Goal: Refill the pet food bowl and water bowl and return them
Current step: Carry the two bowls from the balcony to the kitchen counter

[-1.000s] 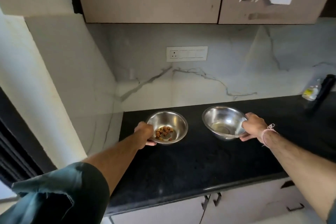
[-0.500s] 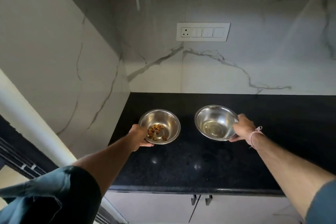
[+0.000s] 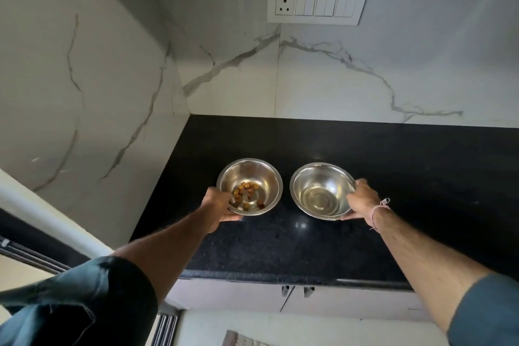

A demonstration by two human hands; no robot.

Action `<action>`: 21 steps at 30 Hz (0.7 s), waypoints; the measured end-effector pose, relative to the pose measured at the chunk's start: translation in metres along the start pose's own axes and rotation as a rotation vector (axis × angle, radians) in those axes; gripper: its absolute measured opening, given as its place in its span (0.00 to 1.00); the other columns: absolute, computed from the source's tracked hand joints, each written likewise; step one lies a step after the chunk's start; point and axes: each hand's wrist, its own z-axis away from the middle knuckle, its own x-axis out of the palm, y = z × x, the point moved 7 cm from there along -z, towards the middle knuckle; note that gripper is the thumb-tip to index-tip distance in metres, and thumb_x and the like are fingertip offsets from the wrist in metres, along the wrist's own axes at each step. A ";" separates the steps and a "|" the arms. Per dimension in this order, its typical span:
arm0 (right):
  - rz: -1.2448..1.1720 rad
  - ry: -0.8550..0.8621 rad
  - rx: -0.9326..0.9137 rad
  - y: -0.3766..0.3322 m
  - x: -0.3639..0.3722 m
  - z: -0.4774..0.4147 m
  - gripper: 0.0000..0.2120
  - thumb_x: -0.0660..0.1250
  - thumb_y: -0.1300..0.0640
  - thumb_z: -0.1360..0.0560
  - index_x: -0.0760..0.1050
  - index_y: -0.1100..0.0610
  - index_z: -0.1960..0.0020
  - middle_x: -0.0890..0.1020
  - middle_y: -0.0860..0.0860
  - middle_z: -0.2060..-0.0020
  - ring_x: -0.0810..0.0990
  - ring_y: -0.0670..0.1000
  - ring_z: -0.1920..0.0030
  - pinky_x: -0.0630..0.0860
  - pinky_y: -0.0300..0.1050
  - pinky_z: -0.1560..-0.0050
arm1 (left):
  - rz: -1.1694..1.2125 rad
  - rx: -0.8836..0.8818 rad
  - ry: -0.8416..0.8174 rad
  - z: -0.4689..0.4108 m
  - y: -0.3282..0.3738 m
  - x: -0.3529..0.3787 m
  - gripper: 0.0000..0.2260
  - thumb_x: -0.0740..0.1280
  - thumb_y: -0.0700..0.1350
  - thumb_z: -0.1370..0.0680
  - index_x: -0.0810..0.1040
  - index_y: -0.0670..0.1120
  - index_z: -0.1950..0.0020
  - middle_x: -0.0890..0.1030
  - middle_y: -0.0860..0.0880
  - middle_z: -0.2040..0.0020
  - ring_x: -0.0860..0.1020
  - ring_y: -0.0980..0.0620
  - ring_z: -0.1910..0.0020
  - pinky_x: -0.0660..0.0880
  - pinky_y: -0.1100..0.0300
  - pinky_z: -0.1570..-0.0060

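Head view: left hand (image 3: 216, 204) round food bowl (image 3: 264, 177), right hand (image 3: 362, 201) round water bowl (image 3: 314, 177), fingertips hidden.

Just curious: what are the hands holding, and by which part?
The left hand grips the food bowl by its near left rim; the right hand grips the water bowl by its right rim.
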 end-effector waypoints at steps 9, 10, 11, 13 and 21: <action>0.007 -0.065 -0.032 0.008 0.009 -0.020 0.15 0.57 0.70 0.21 0.68 0.57 0.37 0.76 0.60 0.41 0.82 0.58 0.57 0.83 0.48 0.73 | -0.011 0.018 0.008 0.001 -0.005 0.000 0.14 0.62 0.43 0.16 0.68 0.43 0.30 0.84 0.36 0.50 0.87 0.43 0.64 0.83 0.54 0.71; 0.016 -0.067 -0.040 0.008 0.010 -0.021 0.15 0.57 0.70 0.21 0.68 0.56 0.37 0.76 0.59 0.41 0.82 0.58 0.57 0.83 0.48 0.73 | -0.021 0.024 0.015 0.001 -0.004 0.000 0.14 0.61 0.43 0.15 0.68 0.43 0.30 0.84 0.37 0.50 0.87 0.44 0.64 0.83 0.54 0.71; 0.025 -0.069 -0.045 0.007 0.010 -0.023 0.15 0.57 0.70 0.21 0.68 0.56 0.37 0.76 0.60 0.42 0.82 0.58 0.58 0.83 0.48 0.73 | -0.033 0.030 0.025 0.002 -0.004 0.001 0.14 0.60 0.43 0.15 0.68 0.43 0.31 0.84 0.37 0.50 0.87 0.44 0.64 0.82 0.54 0.72; 0.043 -0.085 -0.043 0.007 0.009 -0.025 0.15 0.58 0.69 0.21 0.68 0.57 0.37 0.77 0.60 0.42 0.84 0.60 0.58 0.84 0.50 0.70 | -0.059 0.035 0.049 0.003 -0.003 0.001 0.13 0.60 0.43 0.16 0.68 0.43 0.31 0.83 0.39 0.49 0.87 0.44 0.61 0.83 0.54 0.71; 0.162 -0.097 -0.069 -0.002 -0.002 -0.030 0.23 0.67 0.58 0.21 0.64 0.56 0.28 0.79 0.58 0.41 0.82 0.58 0.47 0.85 0.52 0.57 | -0.198 0.008 0.148 0.013 0.004 -0.004 0.23 0.64 0.48 0.18 0.63 0.43 0.26 0.77 0.40 0.38 0.79 0.41 0.42 0.82 0.48 0.52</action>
